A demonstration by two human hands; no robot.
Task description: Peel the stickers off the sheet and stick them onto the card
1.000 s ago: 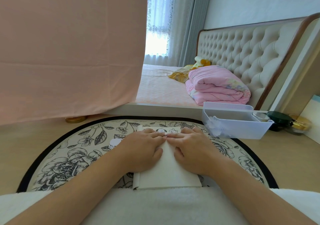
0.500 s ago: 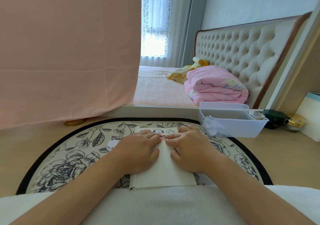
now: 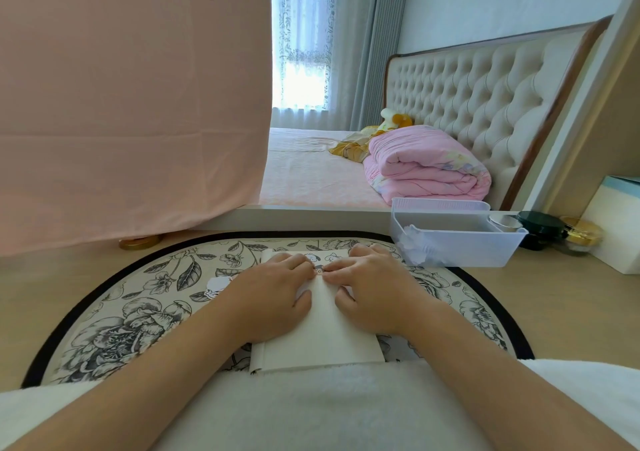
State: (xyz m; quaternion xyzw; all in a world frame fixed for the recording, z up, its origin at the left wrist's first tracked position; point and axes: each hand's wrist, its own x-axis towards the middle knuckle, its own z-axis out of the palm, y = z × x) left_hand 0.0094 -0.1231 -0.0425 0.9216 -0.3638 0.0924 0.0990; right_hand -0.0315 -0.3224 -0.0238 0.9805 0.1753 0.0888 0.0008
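A white card (image 3: pixel 322 339) lies on the floral mat (image 3: pixel 114 326) in front of me. At its far end a sticker sheet (image 3: pixel 332 254) with small cartoon figures shows past my fingers. My left hand (image 3: pixel 273 298) and my right hand (image 3: pixel 377 294) both rest on the card, thumbs flat on it. Their bent fingertips meet on a small sticker (image 3: pixel 318 270) at the sheet's near edge. I cannot tell whether the sticker is lifted. A white cut-out shape (image 3: pixel 218 282) lies on the mat left of my left hand.
A clear plastic bin (image 3: pixel 457 239) stands at the mat's right rear, with dark and gold jars (image 3: pixel 540 228) and a white box (image 3: pixel 613 228) beyond it. A pink cloth (image 3: pixel 131 104) hangs at the left. A bed with a folded pink quilt (image 3: pixel 426 170) lies behind.
Both hands stay on the card with fingertips together at the same spot. Only the view has shifted slightly.
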